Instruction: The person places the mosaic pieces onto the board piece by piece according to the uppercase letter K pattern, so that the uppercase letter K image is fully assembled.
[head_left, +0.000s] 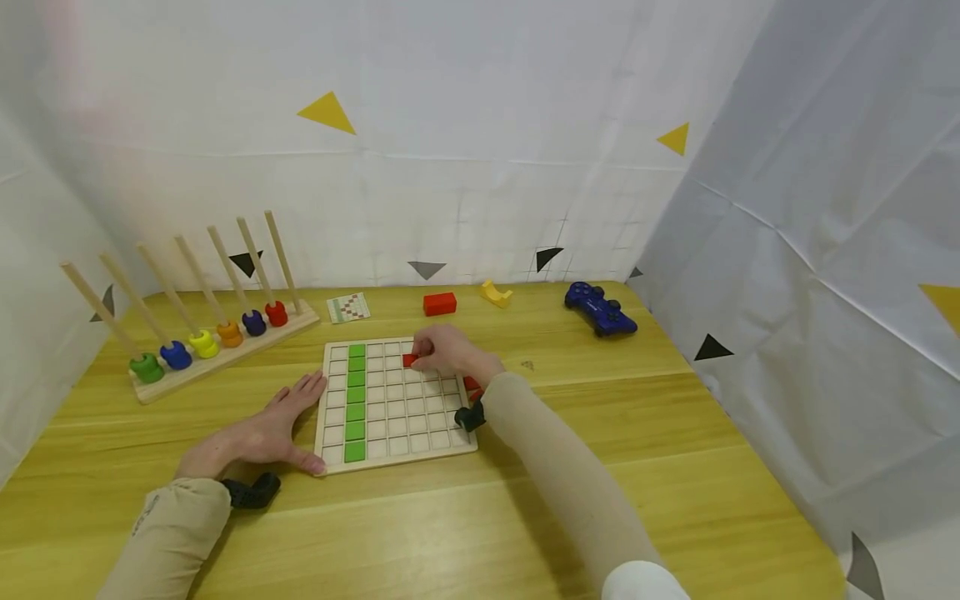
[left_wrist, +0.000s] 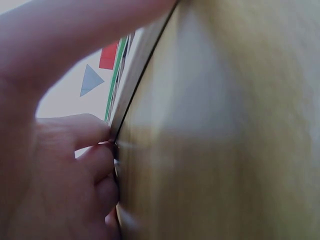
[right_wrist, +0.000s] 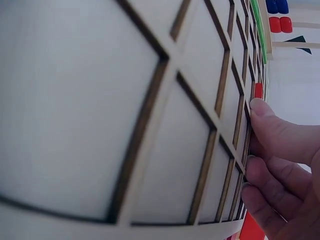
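A wooden grid board (head_left: 420,452) lies on the table, with a column of green tiles (head_left: 355,412) along its second column from the left. My left hand (head_left: 273,429) is spread at the board's left side, fingertips at the edge and thumb at the near left corner. At the upper part of the grid, my right hand (head_left: 448,350) pinches a small red tile (head_left: 409,360) close over the cells. In the right wrist view the red tile (right_wrist: 258,90) shows at the thumb tip; the index fingertip is hidden behind the thumb.
Red pieces (head_left: 471,383) lie by the board's right edge, partly hidden by my right wrist. Behind the board are a pattern card (head_left: 348,307), a red block (head_left: 439,303) and a yellow curved piece (head_left: 495,293). A peg stand with beads (head_left: 225,357) is at left, a blue game controller (head_left: 600,310) at right.
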